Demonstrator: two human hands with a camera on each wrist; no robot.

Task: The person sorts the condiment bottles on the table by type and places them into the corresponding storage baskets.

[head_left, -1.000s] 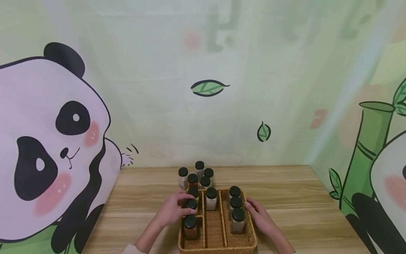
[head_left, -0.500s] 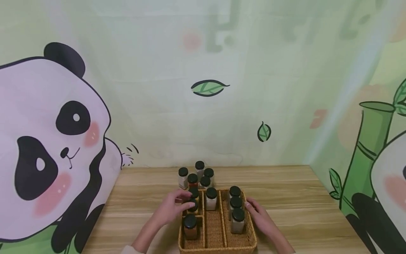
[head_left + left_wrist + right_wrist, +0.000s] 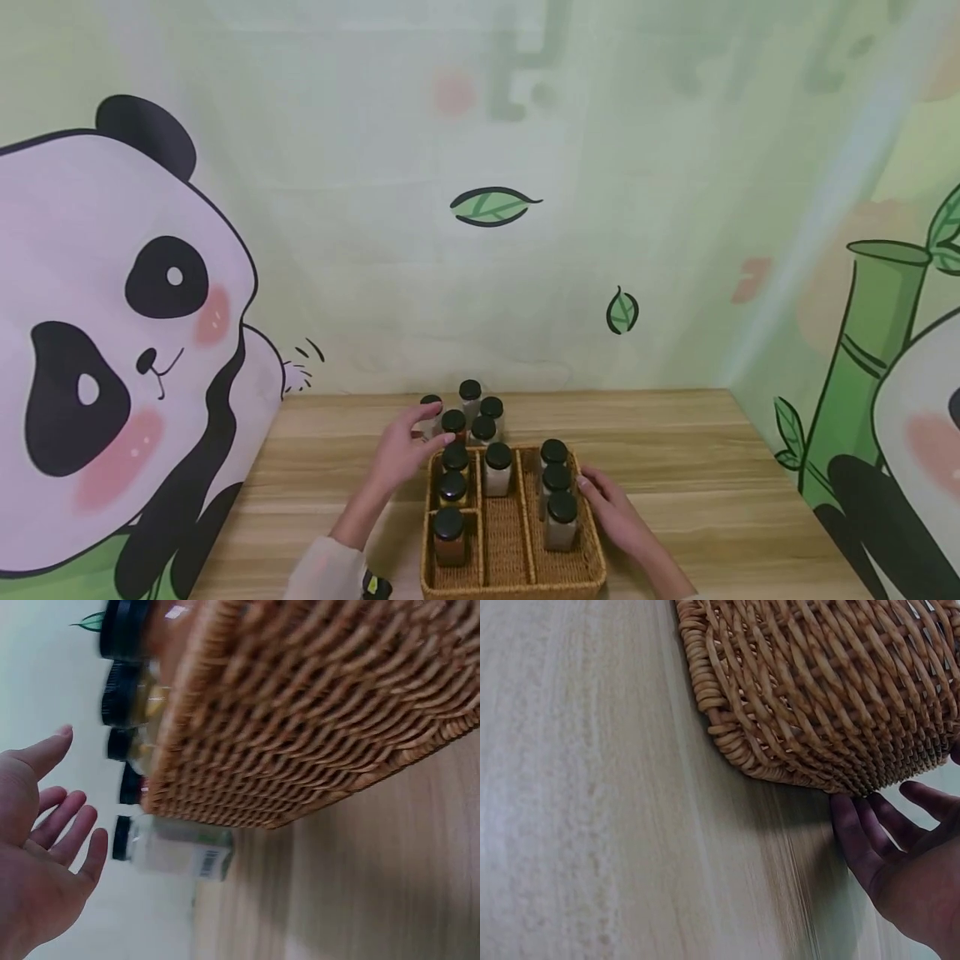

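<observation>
My left hand (image 3: 405,450) hovers over the back left of the wicker basket (image 3: 510,593), thumb and fingers spread and nothing held. Its fingertips are close to a white-filled spice jar (image 3: 180,847) and a red spice jar (image 3: 453,426) behind the basket; whether they touch is unclear in the head view. On the basket's right side, my right hand (image 3: 615,512) rests with fairly straight fingers (image 3: 851,832) against the outer wall. Black-lidded spice jars stand upright in the basket: a brown one (image 3: 449,537) front left, two behind it, a white one (image 3: 497,469) in the middle, three at right.
Several more jars, among them a back jar (image 3: 470,400), are grouped on the wooden table (image 3: 675,450) behind the basket. A printed panda wall cloth (image 3: 375,250) rises at the table's far edge. A dark strap-like object (image 3: 377,586) shows below the left sleeve.
My left hand has left the jars in the basket's left compartment and moved back toward the jars behind it. The right hand stays at the basket's side.
</observation>
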